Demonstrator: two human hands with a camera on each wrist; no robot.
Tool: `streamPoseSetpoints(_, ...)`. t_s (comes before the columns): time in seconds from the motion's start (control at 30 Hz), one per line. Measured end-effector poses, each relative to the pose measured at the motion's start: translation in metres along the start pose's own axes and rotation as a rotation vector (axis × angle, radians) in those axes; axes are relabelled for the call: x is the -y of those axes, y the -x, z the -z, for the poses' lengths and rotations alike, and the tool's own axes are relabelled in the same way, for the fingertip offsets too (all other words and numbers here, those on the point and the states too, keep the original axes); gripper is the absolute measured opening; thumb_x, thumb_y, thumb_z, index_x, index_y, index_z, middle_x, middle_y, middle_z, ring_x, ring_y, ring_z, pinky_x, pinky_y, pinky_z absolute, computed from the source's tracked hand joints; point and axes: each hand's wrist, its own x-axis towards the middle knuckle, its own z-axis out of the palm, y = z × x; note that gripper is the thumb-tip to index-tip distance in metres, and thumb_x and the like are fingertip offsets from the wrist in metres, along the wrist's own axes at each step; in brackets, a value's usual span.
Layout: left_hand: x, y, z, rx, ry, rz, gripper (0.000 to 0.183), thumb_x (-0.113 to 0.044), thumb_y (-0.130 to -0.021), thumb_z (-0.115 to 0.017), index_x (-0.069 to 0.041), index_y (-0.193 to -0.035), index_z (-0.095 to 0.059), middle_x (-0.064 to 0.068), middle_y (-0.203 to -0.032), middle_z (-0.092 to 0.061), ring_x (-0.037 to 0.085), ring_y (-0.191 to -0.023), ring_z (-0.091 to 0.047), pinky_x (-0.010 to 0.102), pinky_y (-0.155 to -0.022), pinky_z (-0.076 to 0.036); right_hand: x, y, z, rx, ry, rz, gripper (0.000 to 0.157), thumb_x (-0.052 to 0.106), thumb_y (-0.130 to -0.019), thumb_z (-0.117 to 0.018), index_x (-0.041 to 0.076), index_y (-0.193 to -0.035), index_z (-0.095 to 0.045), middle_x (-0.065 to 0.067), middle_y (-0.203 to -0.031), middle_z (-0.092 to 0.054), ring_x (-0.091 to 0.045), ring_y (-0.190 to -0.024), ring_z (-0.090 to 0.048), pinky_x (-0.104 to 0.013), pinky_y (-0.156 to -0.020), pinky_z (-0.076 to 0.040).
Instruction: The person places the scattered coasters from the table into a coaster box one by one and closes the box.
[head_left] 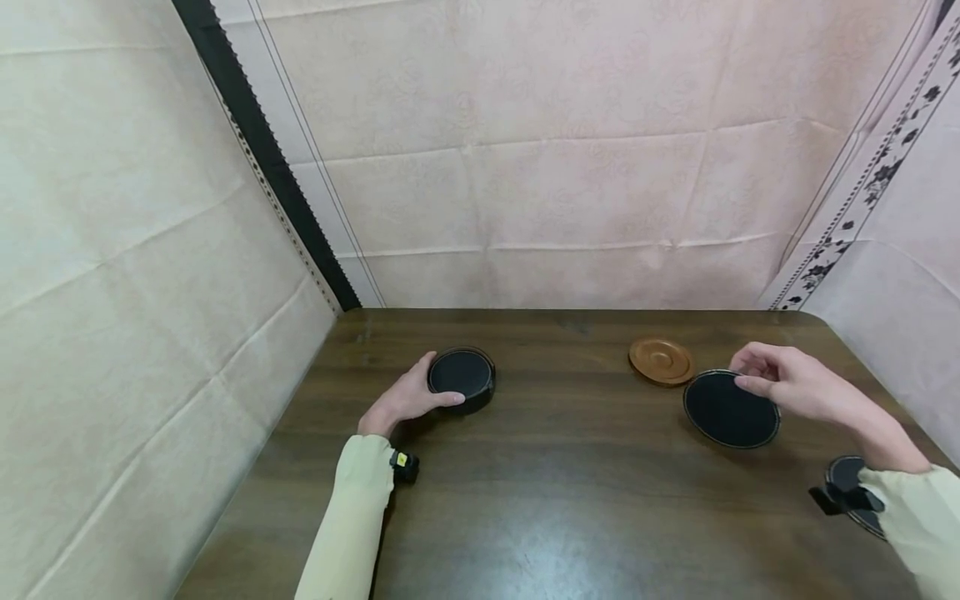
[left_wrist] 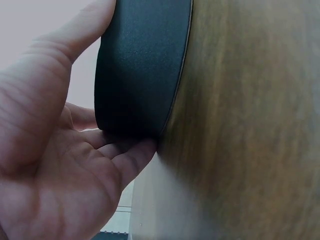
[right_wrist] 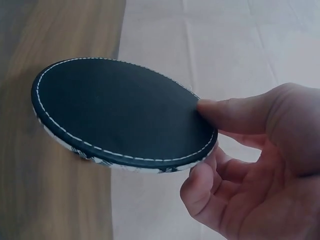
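My left hand [head_left: 408, 393] grips a round black coaster holder [head_left: 461, 372] on the table, thumb on the near side and fingers around the far left. In the left wrist view, the smooth black side wall of the holder [left_wrist: 142, 65] stands against the tabletop. My right hand [head_left: 798, 383] pinches the edge of a round black coaster [head_left: 731, 410] between thumb and fingers. Seen from the right wrist, that coaster [right_wrist: 120, 110] has white stitching round its rim and a black-and-white patterned underside, and is held tilted above the table.
A brown wooden round coaster [head_left: 662, 361] lies behind the held one. Another black disc [head_left: 846, 472] is partly hidden under my right wrist. The brown table [head_left: 555, 483] is bordered by pale cloth [head_left: 570, 200] at the back and sides.
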Motion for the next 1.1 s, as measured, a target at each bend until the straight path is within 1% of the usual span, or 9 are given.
streamPoseSetpoints(0.17,-0.001,0.000,0.001,-0.001,0.006,0.001,0.123,-0.070,-0.071,-0.074,-0.013,-0.159,-0.009,0.014,-0.164,-0.018,0.033,-0.148,-0.027,0.054,-0.117,-0.029,0.016,-0.011,-0.002,-0.022,-0.029,0.041,0.010,0.006,-0.091,-0.068,0.011,-0.099,-0.063,0.003,-0.076,-0.055,-0.004,-0.064,-0.048,-0.022,-0.058,-0.038)
streamPoseSetpoints(0.3,0.000,-0.001,0.001,0.000,0.002,0.003,0.124,-0.071,-0.071,-0.073,-0.013,-0.159,-0.009,0.014,-0.164,-0.018,0.033,-0.148,-0.027,0.054,-0.117,-0.029,0.029,-0.021,-0.006,-0.035,-0.048,0.050,0.010,0.007,-0.092,-0.067,0.011,-0.100,-0.063,0.001,-0.076,-0.053,-0.005,-0.062,-0.047,-0.023,-0.056,-0.039)
streamPoseSetpoints(0.37,0.000,-0.001,0.001,-0.002,0.001,0.005,0.124,-0.071,-0.071,-0.073,-0.013,-0.159,-0.009,0.014,-0.164,-0.018,0.033,-0.148,-0.027,0.054,-0.117,-0.029,0.036,-0.026,-0.009,-0.032,-0.074,0.051,0.009,0.008,-0.093,-0.066,0.010,-0.101,-0.062,0.000,-0.076,-0.053,-0.005,-0.060,-0.048,-0.024,-0.054,-0.041)
streamPoseSetpoints(0.53,0.001,0.001,0.000,-0.006,0.006,-0.004,0.124,-0.071,-0.070,-0.073,-0.012,-0.159,-0.010,0.014,-0.163,-0.020,0.033,-0.147,-0.029,0.054,-0.116,-0.029,0.051,-0.039,-0.018,-0.013,-0.148,0.033,0.009,0.011,-0.094,-0.065,0.009,-0.102,-0.060,-0.003,-0.077,-0.055,-0.008,-0.058,-0.051,-0.027,-0.050,-0.046)
streamPoseSetpoints(0.63,0.002,0.002,0.000,-0.008,0.011,-0.008,0.123,-0.071,-0.071,-0.073,-0.012,-0.158,-0.010,0.014,-0.163,-0.019,0.033,-0.147,-0.029,0.054,-0.116,-0.030,0.060,-0.047,-0.023,-0.006,-0.180,0.027,0.011,0.012,-0.095,-0.064,0.009,-0.104,-0.059,-0.006,-0.079,-0.057,-0.011,-0.058,-0.054,-0.028,-0.051,-0.049)
streamPoseSetpoints(0.83,0.001,0.002,0.001,-0.016,0.015,-0.004,0.123,-0.070,-0.071,-0.074,-0.012,-0.158,-0.010,0.014,-0.163,-0.021,0.032,-0.146,-0.031,0.054,-0.116,-0.030,0.075,-0.062,-0.031,0.018,-0.255,0.012,0.016,0.013,-0.097,-0.062,0.006,-0.109,-0.055,-0.014,-0.087,-0.060,-0.016,-0.065,-0.061,-0.032,-0.055,-0.055)
streamPoseSetpoints(1.0,0.000,0.001,0.000,-0.013,0.007,-0.004,0.123,-0.071,-0.070,-0.074,-0.013,-0.158,-0.011,0.013,-0.163,-0.021,0.032,-0.146,-0.030,0.054,-0.116,-0.030,0.082,-0.073,-0.042,0.010,-0.289,-0.006,0.016,0.011,-0.097,-0.062,0.006,-0.110,-0.054,-0.016,-0.089,-0.062,-0.020,-0.068,-0.062,-0.031,-0.057,-0.056)
streamPoseSetpoints(1.1,0.001,0.001,0.000,-0.011,0.001,-0.002,0.122,-0.070,-0.071,-0.074,-0.013,-0.158,-0.011,0.013,-0.163,-0.021,0.031,-0.146,-0.030,0.053,-0.116,-0.030,0.085,-0.078,-0.051,-0.001,-0.314,0.002,0.016,0.008,-0.096,-0.062,0.004,-0.109,-0.054,-0.017,-0.088,-0.062,-0.024,-0.069,-0.063,-0.032,-0.057,-0.057)
